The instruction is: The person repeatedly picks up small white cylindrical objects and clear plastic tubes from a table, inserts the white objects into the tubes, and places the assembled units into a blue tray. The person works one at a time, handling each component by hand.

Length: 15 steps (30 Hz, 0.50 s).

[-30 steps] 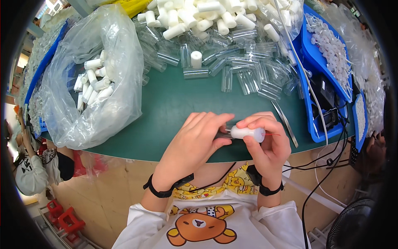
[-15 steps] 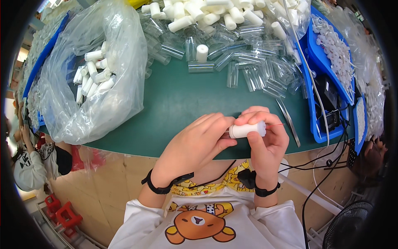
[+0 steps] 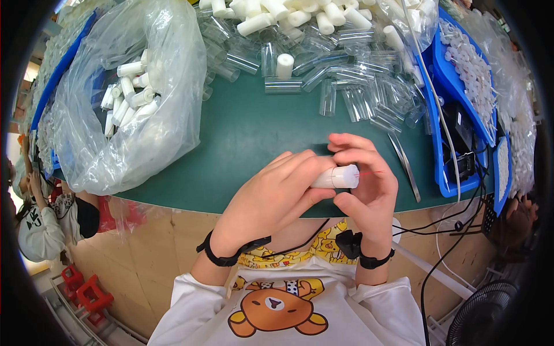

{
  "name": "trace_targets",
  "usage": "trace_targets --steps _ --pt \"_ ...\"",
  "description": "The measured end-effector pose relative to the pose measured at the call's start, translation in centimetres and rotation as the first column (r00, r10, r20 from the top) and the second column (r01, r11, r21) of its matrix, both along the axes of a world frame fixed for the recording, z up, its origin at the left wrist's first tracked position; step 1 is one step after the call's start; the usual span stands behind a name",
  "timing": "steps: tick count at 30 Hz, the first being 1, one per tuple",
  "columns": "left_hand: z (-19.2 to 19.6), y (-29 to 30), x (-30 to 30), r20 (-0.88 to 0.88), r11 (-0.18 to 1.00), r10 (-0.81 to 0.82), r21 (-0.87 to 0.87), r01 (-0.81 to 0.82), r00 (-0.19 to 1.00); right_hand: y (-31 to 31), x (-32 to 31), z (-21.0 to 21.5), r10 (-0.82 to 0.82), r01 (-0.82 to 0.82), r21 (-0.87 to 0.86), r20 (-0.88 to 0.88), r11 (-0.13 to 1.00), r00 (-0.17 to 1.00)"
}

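Observation:
My left hand (image 3: 283, 181) is closed round a white cylinder (image 3: 325, 179) above the table's near edge; the fingers hide its left end. A pale, translucent cap (image 3: 347, 177) covers the cylinder's right end, and thin red wires (image 3: 368, 173) stick out of it. My right hand (image 3: 372, 179) is open beside the capped end, its thumb and fingers spread apart around it without gripping. To the right of that hand, metal tweezers (image 3: 405, 167) lie on the green table (image 3: 254, 132).
At the left stands an open clear plastic bag (image 3: 173, 127) with several white cylinders (image 3: 131, 98) inside. Clear tubes (image 3: 358, 86) and white foam-like rolls (image 3: 300, 17) are heaped at the back. Blue bins (image 3: 441, 161) with small white parts and black cables line the right.
My right fingers have come off the cylinder and spread open. The cylinder has shifted slightly left in my left hand, and its capped end shows more fully.

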<state>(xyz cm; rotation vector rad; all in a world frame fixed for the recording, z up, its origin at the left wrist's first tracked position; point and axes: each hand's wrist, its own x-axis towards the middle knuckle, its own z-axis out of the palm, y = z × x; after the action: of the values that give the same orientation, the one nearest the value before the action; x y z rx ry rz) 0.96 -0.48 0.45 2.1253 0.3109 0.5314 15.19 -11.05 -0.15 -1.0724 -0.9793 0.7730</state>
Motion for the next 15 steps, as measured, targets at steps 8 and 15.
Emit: trace_targets --steps 8,15 --pt "-0.57 0.03 -0.01 0.055 0.999 -0.036 0.015 0.035 0.998 -0.53 0.16 -0.61 0.007 -0.012 0.073 0.071 0.997 0.997" --pt "-0.63 0.06 0.07 0.097 0.998 -0.039 0.057 0.034 0.995 -0.7 0.25 -0.86 0.018 -0.021 0.09 0.031 0.996 0.999"
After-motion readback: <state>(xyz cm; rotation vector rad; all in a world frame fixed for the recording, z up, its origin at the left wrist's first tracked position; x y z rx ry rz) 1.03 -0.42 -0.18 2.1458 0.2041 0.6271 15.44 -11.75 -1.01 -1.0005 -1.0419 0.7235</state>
